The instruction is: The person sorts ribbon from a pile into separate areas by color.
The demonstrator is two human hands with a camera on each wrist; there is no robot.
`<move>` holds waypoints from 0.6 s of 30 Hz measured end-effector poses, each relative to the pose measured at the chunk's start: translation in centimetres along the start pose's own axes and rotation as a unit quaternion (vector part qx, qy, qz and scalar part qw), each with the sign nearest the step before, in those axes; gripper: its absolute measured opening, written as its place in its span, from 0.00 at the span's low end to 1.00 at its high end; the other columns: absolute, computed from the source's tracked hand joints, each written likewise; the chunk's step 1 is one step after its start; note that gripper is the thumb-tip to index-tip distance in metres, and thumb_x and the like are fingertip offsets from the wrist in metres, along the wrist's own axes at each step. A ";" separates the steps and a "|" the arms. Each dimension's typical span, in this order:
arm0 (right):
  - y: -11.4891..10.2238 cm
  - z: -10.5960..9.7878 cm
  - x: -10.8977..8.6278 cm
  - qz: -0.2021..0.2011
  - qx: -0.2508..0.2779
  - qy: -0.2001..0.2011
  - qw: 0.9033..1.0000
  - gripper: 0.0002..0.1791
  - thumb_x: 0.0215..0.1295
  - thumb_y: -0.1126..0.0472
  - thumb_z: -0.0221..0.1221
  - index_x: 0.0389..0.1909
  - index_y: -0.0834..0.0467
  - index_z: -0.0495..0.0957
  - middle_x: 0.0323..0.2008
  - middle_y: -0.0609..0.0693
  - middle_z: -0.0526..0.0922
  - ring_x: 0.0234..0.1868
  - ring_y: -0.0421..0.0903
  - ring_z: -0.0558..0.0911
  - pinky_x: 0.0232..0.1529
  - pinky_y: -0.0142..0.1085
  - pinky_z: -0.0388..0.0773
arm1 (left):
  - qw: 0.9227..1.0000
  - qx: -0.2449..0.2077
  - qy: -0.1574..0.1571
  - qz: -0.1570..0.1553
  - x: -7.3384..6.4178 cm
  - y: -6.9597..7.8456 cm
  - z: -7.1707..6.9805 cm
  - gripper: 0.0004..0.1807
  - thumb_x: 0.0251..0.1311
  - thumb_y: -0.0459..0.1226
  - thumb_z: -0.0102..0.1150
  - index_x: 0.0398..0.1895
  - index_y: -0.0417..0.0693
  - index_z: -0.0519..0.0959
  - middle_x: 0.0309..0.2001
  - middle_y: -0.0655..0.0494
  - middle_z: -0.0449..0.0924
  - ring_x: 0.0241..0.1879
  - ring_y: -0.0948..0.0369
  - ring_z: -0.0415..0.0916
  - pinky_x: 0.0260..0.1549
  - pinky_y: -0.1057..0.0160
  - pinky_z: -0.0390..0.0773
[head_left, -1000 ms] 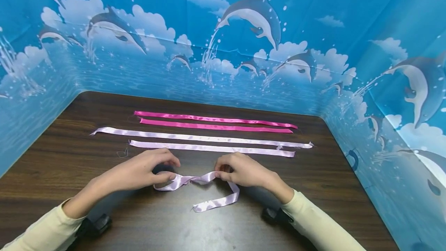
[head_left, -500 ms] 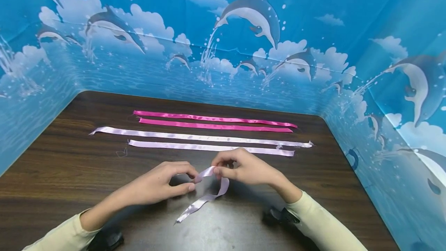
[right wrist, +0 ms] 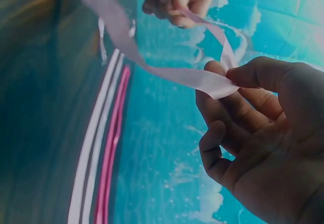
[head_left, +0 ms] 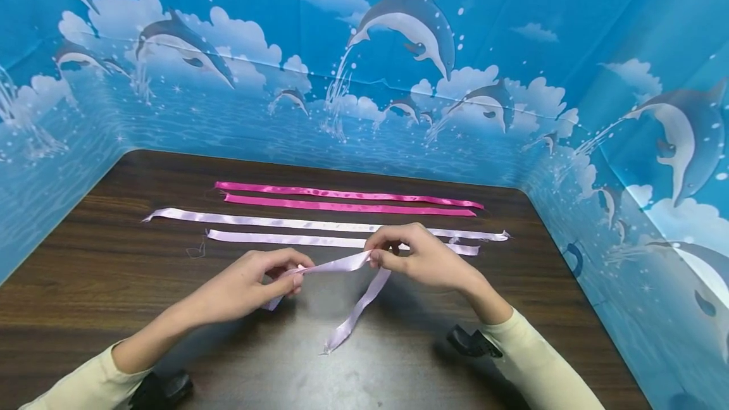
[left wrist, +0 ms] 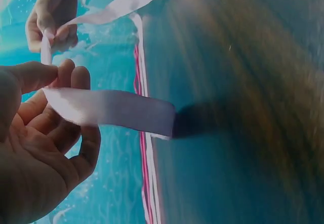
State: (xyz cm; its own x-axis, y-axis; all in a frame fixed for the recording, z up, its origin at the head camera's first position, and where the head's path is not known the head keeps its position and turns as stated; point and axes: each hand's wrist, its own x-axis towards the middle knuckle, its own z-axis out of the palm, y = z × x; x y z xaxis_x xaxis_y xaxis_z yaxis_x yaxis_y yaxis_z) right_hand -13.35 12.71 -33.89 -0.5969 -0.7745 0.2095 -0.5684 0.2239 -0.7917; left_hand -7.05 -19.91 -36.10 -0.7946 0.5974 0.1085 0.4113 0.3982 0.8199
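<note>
A pale lilac satin ribbon (head_left: 342,264) stretches above the table between my two hands. My left hand (head_left: 259,283) pinches it between thumb and fingers, and a short tail drops below; in the left wrist view this ribbon tail (left wrist: 121,112) ends in a straight cut. My right hand (head_left: 418,257) pinches the ribbon farther along, its thumb pressed to the fingertips. From there a longer tail hangs toward the front, its frayed end low over the tabletop. The right wrist view shows the ribbon (right wrist: 192,79) folding over at the right fingertips.
Behind the hands, two lilac ribbons (head_left: 256,219) and two bright pink ribbons (head_left: 342,207) lie in near-parallel rows on the dark wooden table (head_left: 85,283). A loose thread (head_left: 196,250) sits at left. A blue dolphin-print cloth (head_left: 228,112) walls the table's back and sides.
The ribbon has gone from a loose twisted loop near the table to a raised, straighter span. My right hand has moved up and right; my left hand shifted right, then back left.
</note>
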 end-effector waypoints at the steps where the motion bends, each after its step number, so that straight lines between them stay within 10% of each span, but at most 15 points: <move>1: 0.0 -0.3 -0.1 0.000 -0.001 0.005 1.000 0.09 0.72 0.67 0.61 0.46 0.51 0.84 0.35 0.44 0.85 0.37 0.44 0.83 0.37 0.40 0.77 | 1.000 0.000 0.004 -0.002 0.0 -0.1 -0.2 0.11 0.77 0.40 0.54 0.56 0.51 0.79 0.34 0.53 0.81 0.30 0.54 0.79 0.26 0.63 0.78; 18: 2.7 -2.5 -2.4 0.023 0.188 0.013 0.982 0.10 0.64 0.69 0.67 0.45 0.59 0.83 0.34 0.60 0.80 0.29 0.50 0.74 0.28 0.37 0.71 | 0.992 0.026 0.089 -0.081 -0.7 0.2 -3.6 0.10 0.77 0.48 0.53 0.44 0.56 0.81 0.33 0.57 0.81 0.34 0.52 0.80 0.35 0.57 0.80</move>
State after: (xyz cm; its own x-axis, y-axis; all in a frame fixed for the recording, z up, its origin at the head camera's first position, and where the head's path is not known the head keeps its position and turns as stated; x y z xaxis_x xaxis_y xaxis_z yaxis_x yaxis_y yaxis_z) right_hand -14.85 16.62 -35.09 -0.6341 -0.7524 0.1783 -0.2941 0.0215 -0.9555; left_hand -7.98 -22.78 -33.97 -0.9167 0.3915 0.0794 0.2907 0.5175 0.8048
